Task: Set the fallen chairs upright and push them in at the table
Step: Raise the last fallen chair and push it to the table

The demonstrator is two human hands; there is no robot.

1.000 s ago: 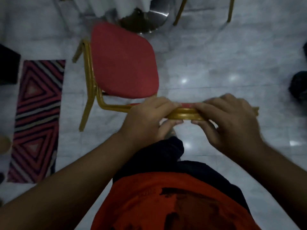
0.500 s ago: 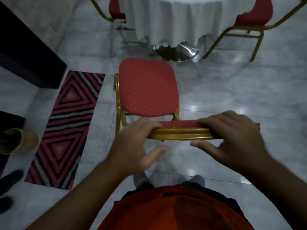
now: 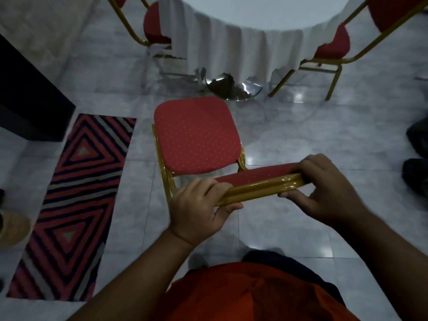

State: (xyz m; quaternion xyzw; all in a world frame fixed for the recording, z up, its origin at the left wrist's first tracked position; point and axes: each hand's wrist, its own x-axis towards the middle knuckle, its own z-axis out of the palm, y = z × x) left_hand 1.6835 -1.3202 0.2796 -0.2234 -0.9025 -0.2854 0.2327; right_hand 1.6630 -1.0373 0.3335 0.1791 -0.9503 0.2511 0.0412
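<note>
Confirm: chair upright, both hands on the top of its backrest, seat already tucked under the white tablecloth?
Not quite. In the head view the chair is upright, and the left hand and right hand grip its backrest top, but the seat is short of the tablecloth, with bare floor between them.

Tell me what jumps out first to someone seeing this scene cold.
In the centre, a red chair with a gold frame stands upright, its backrest top gripped by the left hand and the right hand. Just beyond it is a round table draped in a white tablecloth, with other red chairs on either side. A striped zigzag rug lies on the left.
</note>
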